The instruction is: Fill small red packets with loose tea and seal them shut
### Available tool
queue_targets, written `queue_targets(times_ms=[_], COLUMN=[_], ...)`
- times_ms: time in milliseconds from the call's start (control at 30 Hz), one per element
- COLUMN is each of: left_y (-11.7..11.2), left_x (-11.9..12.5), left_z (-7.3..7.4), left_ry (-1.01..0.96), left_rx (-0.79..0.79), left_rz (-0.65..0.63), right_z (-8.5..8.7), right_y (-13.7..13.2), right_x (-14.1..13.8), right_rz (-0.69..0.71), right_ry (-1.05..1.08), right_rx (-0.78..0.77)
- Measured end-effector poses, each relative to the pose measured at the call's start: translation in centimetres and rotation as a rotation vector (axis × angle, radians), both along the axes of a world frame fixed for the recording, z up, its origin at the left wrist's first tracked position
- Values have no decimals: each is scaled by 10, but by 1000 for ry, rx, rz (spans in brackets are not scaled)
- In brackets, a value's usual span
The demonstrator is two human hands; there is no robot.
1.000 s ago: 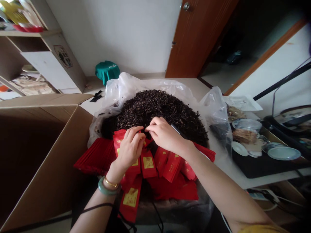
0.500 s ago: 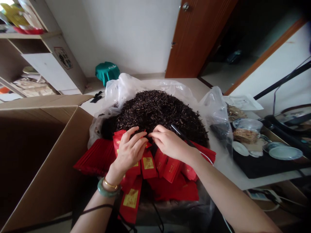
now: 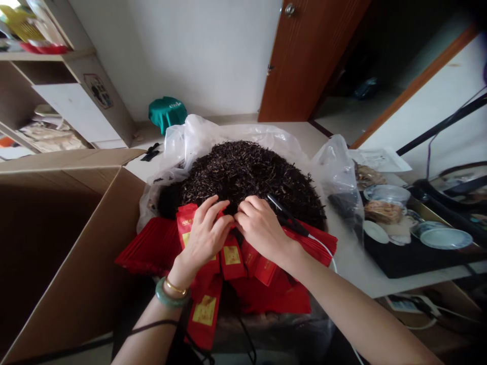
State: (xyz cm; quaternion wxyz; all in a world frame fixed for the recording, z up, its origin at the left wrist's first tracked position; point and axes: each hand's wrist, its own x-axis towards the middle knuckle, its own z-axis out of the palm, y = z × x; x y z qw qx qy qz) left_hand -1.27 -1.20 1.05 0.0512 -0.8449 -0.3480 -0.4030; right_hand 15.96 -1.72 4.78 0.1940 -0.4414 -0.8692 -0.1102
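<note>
A mound of dark, dried tea leaves fills a clear plastic bag in front of me. At its near edge my left hand has its fingers curled around a red packet, mostly hidden by the hand. Close against it, my right hand pinches at the packet's upper edge, fingertips pressed together. Several red packets with yellow labels lie below both hands. More stand stacked at left. A slim black tool with a white cord rests on the leaves beside my right hand.
An open cardboard box stands at left. To the right, a side table holds a clear tub, a small white dish and a lidded bowl. Behind are a teal-covered stool and a brown door.
My right hand has turned and its fingers have curled in more at the packet's edge. My left hand has shifted slightly right. The other things have stayed put.
</note>
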Motion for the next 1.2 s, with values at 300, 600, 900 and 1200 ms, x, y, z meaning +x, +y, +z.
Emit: queue_targets(times_ms=[300,600,900,1200], left_y=[7,-3,-8,-7], left_x=[4,20,25,25], left_z=[-20,-21,-25,-24], left_ry=[-203,-110,-143,-131], left_rx=[-385,-183,-235,-197], left_rz=[133,93,89,149], right_z=[10,-3,-5,-3], right_y=[-7,-25,-22,-24], right_x=[15,8,13,12], right_rz=[87,-67,-46,-89], right_ry=[331,464,398,465], right_rx=[97,-22,-209,-96])
